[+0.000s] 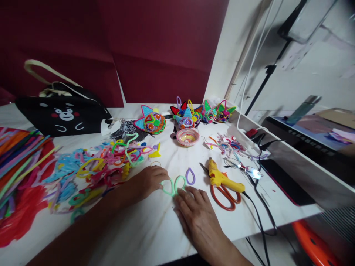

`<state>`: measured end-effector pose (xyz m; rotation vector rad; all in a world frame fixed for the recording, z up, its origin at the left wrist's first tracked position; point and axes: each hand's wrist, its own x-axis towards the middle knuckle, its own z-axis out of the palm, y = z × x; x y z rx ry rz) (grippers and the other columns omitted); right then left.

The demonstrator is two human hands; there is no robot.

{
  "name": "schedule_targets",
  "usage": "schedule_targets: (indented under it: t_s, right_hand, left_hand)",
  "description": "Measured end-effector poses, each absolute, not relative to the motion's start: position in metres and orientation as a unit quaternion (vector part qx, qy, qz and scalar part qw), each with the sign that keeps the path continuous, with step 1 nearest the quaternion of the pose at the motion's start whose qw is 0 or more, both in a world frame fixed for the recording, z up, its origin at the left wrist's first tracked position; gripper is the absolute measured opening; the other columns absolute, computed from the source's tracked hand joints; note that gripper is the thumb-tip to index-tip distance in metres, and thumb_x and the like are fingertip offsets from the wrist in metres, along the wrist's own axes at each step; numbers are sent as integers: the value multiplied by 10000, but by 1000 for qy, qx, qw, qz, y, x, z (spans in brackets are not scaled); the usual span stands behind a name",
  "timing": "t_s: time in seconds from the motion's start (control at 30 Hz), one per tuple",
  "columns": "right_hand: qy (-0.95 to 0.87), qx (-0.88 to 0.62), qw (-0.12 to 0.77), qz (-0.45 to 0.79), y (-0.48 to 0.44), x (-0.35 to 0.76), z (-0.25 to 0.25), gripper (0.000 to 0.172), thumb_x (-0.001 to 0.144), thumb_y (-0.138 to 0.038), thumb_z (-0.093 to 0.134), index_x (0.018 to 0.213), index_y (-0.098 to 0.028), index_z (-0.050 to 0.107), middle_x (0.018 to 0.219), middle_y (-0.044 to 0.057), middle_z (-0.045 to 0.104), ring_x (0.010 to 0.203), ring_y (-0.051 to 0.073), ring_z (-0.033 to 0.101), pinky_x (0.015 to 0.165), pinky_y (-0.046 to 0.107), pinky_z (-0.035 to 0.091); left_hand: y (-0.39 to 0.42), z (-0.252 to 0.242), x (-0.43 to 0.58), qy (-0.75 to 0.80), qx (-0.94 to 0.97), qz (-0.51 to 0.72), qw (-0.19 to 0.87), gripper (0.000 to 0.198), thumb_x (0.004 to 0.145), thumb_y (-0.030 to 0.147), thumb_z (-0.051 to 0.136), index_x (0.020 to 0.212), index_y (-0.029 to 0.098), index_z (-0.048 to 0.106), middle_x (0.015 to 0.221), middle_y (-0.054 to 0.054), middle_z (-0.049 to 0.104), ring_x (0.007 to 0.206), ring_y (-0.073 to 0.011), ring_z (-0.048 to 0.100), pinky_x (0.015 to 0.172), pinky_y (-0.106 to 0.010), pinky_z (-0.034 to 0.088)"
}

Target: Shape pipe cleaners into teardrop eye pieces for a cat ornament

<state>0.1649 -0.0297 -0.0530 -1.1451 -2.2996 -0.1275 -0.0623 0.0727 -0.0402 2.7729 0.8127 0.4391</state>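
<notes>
On the white table (pixel 155 225), my left hand (pixel 148 180) and my right hand (pixel 198 212) meet at a mint-green pipe cleaner piece (pixel 173 184) bent into two loops. My left fingers are curled and pinch its left loop. My right fingers are pressed together on its right loop. A small purple loop (pixel 190 176) lies just right of it. A heap of bent coloured pipe cleaner shapes (pixel 102 166) lies left of my left hand.
A yellow glue gun (pixel 222 178) lies over orange-handled scissors (pixel 226 195), its black cord running off the front edge. Glasses (pixel 244 168), a pink bowl (pixel 188 137), finished pipe-cleaner cat faces (pixel 191 112), a black bear bag (pixel 62 114) and straight pipe cleaners (pixel 19 155) surround the hands.
</notes>
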Motion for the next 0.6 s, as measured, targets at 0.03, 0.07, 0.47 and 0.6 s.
schedule_targets:
  t_s: [0.03, 0.07, 0.47, 0.6]
  right_hand:
    - [-859, -425, 283, -43, -30, 165, -53, 198, 946, -179, 561, 1126, -143, 637, 1189, 86, 678, 1112, 293, 539, 890, 457, 448]
    - [-859, -424, 284, -40, -30, 166, -53, 197, 947, -182, 561, 1125, -142, 636, 1190, 85, 677, 1115, 292, 537, 891, 457, 448]
    - [-863, -397, 311, -26, -33, 174, -52, 184, 941, -122, 539, 1097, -130, 636, 1159, 86, 685, 1100, 284, 548, 883, 440, 451]
    - [-866, -389, 314, -7, -33, 176, -49, 185, 932, -109, 545, 1095, -123, 631, 1133, 97, 684, 1092, 287, 554, 873, 435, 460]
  left_hand:
    - [73, -42, -63, 277, 943, 150, 104, 220, 931, 162, 505, 1113, 189, 624, 1122, -83, 658, 1055, -214, 583, 944, -360, 435]
    - [74, -44, -63, 278, 943, 151, 100, 228, 935, 159, 495, 1122, 192, 620, 1130, -82, 658, 1062, -213, 583, 942, -358, 435]
    - [74, -44, -61, 271, 940, 187, 91, 287, 982, 203, 390, 1158, 173, 615, 1147, -108, 675, 1057, -217, 611, 925, -362, 465]
    - [69, -44, -58, 286, 938, 177, 83, 277, 954, 273, 501, 1194, 192, 614, 1241, -106, 647, 1151, -253, 580, 992, -415, 432]
